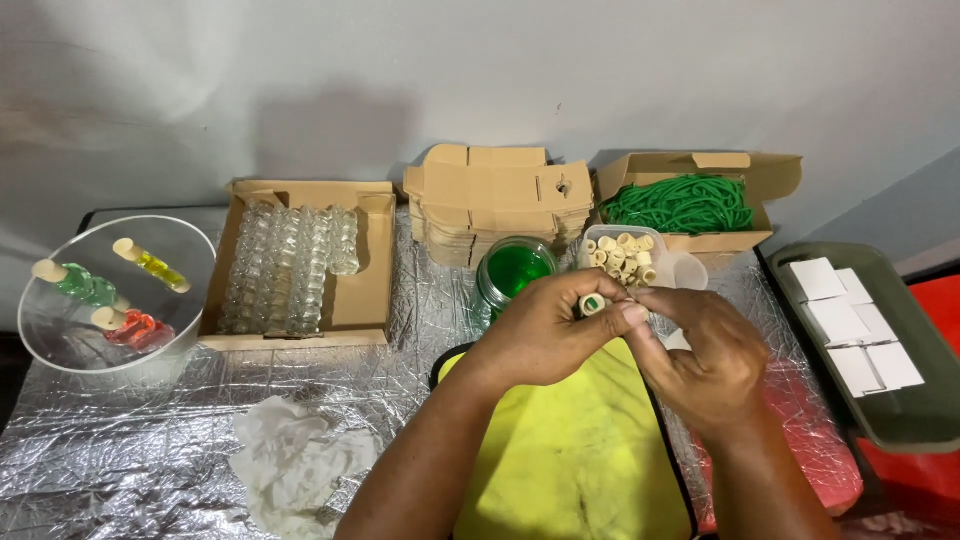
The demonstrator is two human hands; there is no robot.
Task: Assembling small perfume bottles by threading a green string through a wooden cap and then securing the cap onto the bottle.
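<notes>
My left hand (545,335) and my right hand (705,355) meet above a yellow cloth (570,450). Between their fingertips is a small cork-topped bottle with green inside (593,303), its cork end facing up. Both hands pinch it; most of the bottle is hidden by my fingers. Just behind stand a glass jar of green liquid (512,270) and a clear tub of several corks (625,257).
A cardboard box of empty small glass bottles (290,262) sits at the left. A clear bowl (110,300) holds filled green, yellow and red bottles. Flat cardboard boxes (495,200), a box of green tubing (680,203), a dark tray of white cards (860,335) and a white rag (295,460) lie on foil.
</notes>
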